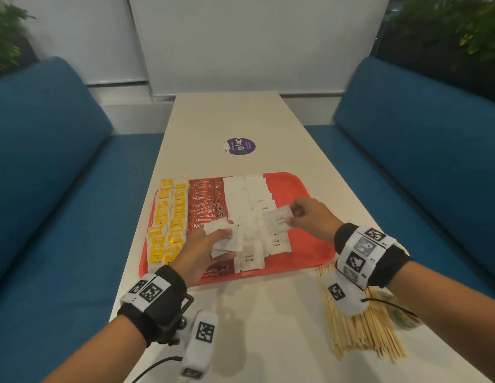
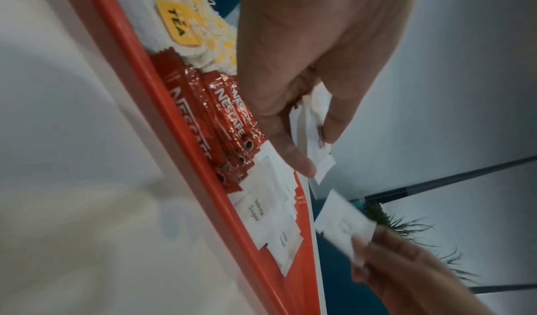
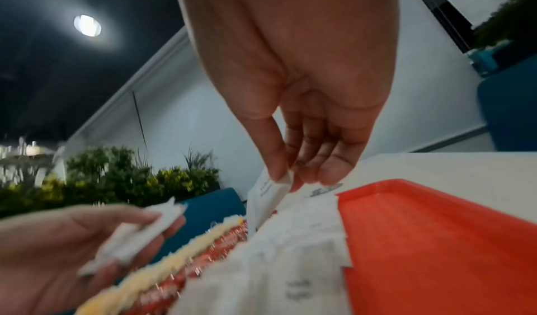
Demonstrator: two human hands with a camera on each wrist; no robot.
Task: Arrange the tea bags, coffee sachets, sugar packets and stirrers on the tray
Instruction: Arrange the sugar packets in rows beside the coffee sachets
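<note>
Honestly, I had my right hand (image 1: 310, 217) pinching one sugar packet (image 1: 278, 219) and my left hand (image 1: 205, 251) gripping the spare packets (image 1: 223, 239), so overlapping it squarely onto the row seemed best.

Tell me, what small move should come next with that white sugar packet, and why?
Probably lay the white paper sugar packet pinched in the right hand onto the right sugar column on the red plastic tray; it hangs just above that row, and the left hand holds more.
</note>
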